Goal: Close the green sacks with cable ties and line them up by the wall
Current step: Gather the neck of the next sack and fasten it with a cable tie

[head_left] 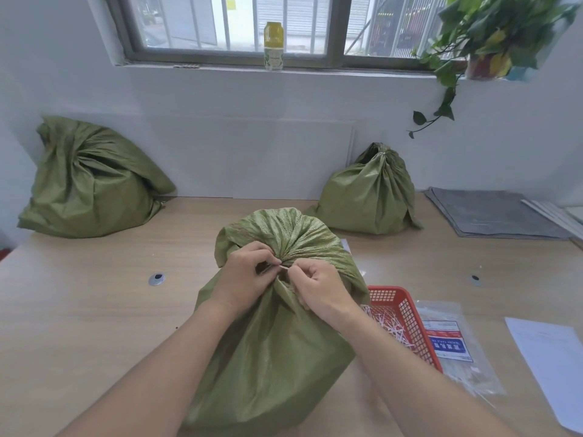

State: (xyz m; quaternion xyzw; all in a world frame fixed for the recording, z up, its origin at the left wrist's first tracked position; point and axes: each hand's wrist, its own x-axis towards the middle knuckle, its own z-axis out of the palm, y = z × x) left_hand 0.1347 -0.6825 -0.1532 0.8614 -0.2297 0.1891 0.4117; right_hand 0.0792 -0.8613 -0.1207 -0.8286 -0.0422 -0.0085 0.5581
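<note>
One cable tie (284, 267) is pinched between left fingers (265, 253) and right fingers (299, 270).

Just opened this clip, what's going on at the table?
A person is closing the near sack on the table. The left hand and right hand both pinch a white tie at its gathered neck. Two more sacks stand by the wall. The right sack is tied at the neck. The left sack is bunched, but no tie shows on it. A red basket of loose ties sits beside the right arm.
</note>
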